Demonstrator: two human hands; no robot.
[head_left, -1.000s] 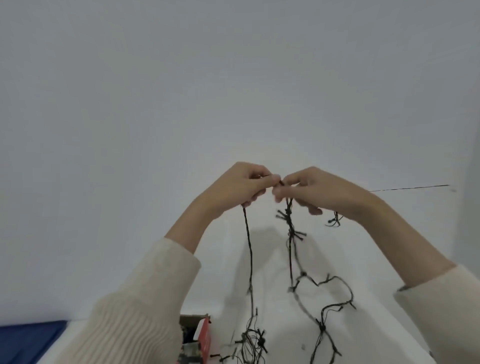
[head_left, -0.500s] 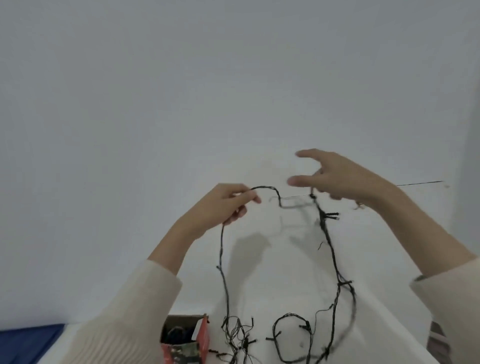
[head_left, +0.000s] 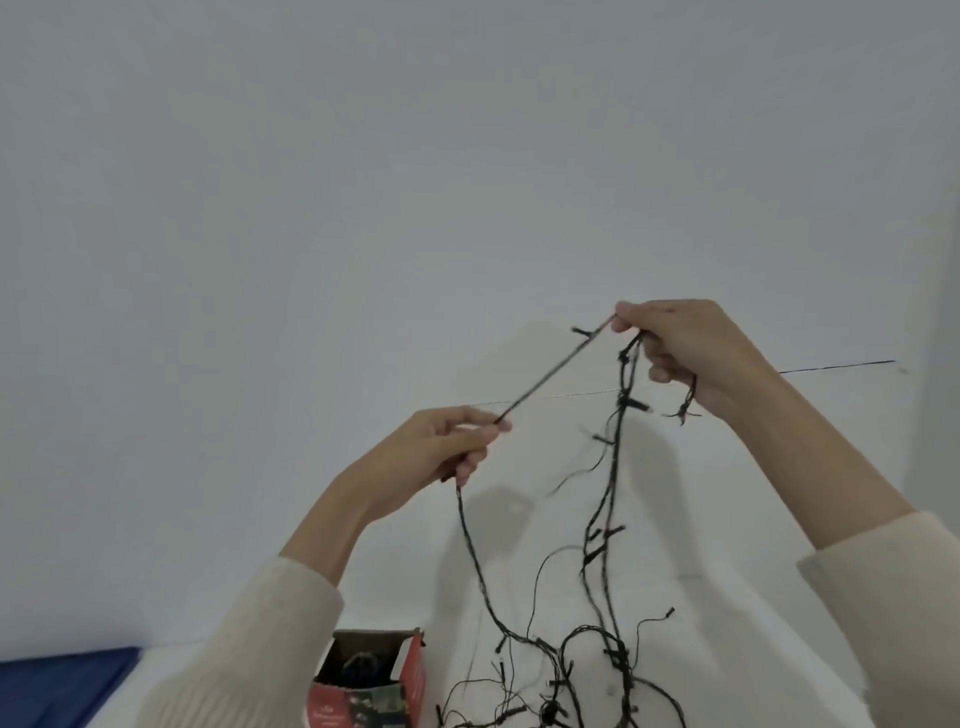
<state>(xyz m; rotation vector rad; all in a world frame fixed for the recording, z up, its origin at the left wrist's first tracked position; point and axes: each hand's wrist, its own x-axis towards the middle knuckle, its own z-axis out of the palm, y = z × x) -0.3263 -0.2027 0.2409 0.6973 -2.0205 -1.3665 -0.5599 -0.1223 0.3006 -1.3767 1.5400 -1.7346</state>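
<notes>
A dark string of small lights (head_left: 607, 499) hangs from both hands in front of a white wall. My left hand (head_left: 441, 452) pinches the wire low and to the left. My right hand (head_left: 675, 348) grips the wire higher up on the right, with several strands hanging from it. Between the two hands a short stretch of wire (head_left: 550, 371) is pulled taut on a slant. The rest of the string falls into a tangled heap (head_left: 561, 691) on the white surface below.
An open red cardboard box (head_left: 371, 686) stands on the white surface (head_left: 753, 649) at the lower left of the heap. A thin line (head_left: 831, 368) runs across the wall behind my right hand. A blue surface (head_left: 57, 686) shows at the bottom left corner.
My hands were pinched together on the wire and have drawn apart. The right hand closed on the wire and rose; the slack loop between them is now pulled straight.
</notes>
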